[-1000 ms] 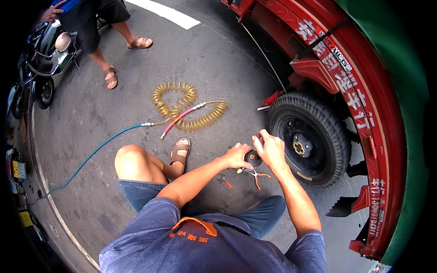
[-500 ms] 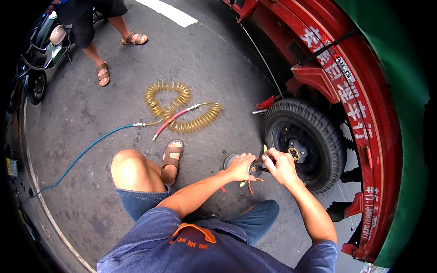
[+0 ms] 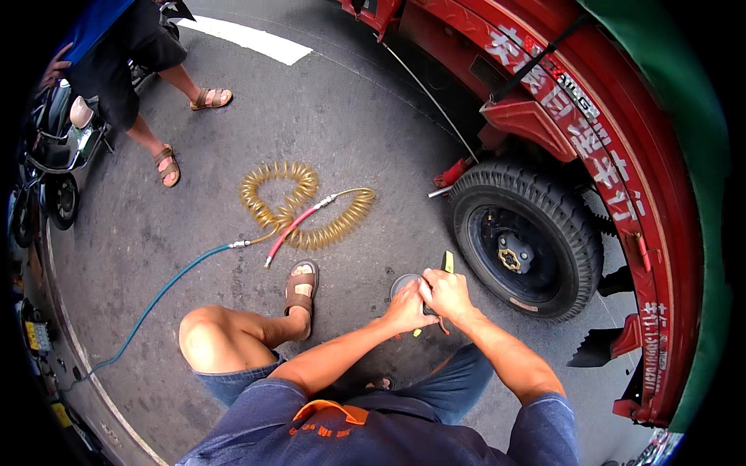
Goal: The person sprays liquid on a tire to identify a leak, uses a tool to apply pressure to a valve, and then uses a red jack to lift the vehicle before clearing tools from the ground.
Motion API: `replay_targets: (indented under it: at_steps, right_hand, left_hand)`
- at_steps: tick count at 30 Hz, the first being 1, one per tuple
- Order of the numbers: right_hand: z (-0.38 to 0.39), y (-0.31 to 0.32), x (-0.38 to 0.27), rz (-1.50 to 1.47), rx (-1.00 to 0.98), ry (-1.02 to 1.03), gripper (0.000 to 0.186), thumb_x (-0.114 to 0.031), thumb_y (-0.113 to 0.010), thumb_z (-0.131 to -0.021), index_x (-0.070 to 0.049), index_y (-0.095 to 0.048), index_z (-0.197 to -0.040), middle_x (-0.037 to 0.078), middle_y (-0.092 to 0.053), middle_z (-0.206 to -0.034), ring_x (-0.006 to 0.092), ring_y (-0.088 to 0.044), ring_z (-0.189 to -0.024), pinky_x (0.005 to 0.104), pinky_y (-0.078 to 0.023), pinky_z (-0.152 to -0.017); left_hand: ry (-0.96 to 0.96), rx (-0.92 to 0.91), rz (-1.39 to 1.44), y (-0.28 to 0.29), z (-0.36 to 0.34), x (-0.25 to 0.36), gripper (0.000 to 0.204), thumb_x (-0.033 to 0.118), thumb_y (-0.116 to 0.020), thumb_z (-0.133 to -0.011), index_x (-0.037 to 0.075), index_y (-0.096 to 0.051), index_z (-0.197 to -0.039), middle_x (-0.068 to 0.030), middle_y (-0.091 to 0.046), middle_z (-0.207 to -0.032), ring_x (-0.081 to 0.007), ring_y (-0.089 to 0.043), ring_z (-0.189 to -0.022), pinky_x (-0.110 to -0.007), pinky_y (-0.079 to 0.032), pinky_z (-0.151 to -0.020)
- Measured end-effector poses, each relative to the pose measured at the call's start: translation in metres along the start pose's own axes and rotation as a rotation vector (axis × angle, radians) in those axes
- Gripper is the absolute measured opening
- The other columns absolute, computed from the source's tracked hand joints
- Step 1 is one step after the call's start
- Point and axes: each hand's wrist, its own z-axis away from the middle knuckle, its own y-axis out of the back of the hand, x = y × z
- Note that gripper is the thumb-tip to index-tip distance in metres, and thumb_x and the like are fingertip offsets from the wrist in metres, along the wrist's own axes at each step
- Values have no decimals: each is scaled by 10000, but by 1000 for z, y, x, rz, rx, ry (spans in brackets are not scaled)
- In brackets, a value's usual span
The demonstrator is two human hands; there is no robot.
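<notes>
Near the black rubber tyre (image 3: 579,241), our left hand (image 3: 408,308) and right hand (image 3: 447,295) meet, the fingers curled closed around a dark, mostly covered object (image 3: 430,310). Beyond them show a grey round part (image 3: 402,283) and a flat yellow-and-black piece (image 3: 448,262); if joined, we cannot tell. We judge the object stiff, rather light; we should hold its middle.
</notes>
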Motion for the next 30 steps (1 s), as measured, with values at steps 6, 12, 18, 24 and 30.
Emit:
replay_targets:
  at_steps: [6, 12, 18, 24, 30]
  right_hand:
    - [-5, -4, 10, 44, 25, 43, 172, -210, -607, -856, -51, -575, -800, 117, -634, -681, 340, -636, -615, 434, -507, -545]
    - [31, 23, -14, -436, 473, -379, 103, -88, -616, -882, 14, -612, -902, 95, -622, -807, 178, -606, -701, 306, -479, -663]
    - [156, -53, 10, -829, 33, -946, 337, -344, -573, -954, -40, -585, -1097, 58, -653, -904, 138, -622, -834, 322, -507, -723]
    - [130, -77, -8, -1209, 141, -858, 392, -324, -555, -975, -28, -501, -1226, 46, -606, -981, 117, -577, -826, 270, -484, -694]
    - [97, -88, -2, -1288, 242, -789, 295, -212, -538, -987, -12, -576, -1201, 12, -596, -803, 75, -536, -674, 229, -459, -605]
  left_hand:
    - [-78, -18, -92, 9, -13, 7, 741, 385, -847, -601, -5, -544, -1154, -221, -541, -1135, -377, -533, -1096, -458, -479, -913]
    - [-106, -206, -302, 22, -26, 31, 817, 369, -847, -589, 101, -522, -1289, -160, -540, -1125, -335, -557, -1072, -454, -501, -889]
    - [-85, -194, -423, 21, -11, 40, 825, 323, -832, -655, 184, -460, -1378, -117, -554, -1062, -316, -596, -1036, -453, -514, -870]
    - [11, -167, -415, 32, -3, 34, 781, 302, -809, -702, 96, -455, -1368, -165, -584, -1145, -352, -622, -1046, -455, -515, -883]
    - [49, -233, -597, 83, 1, 13, 669, 283, -747, -768, 54, -467, -1331, -217, -619, -1160, -378, -624, -1047, -462, -500, -899]
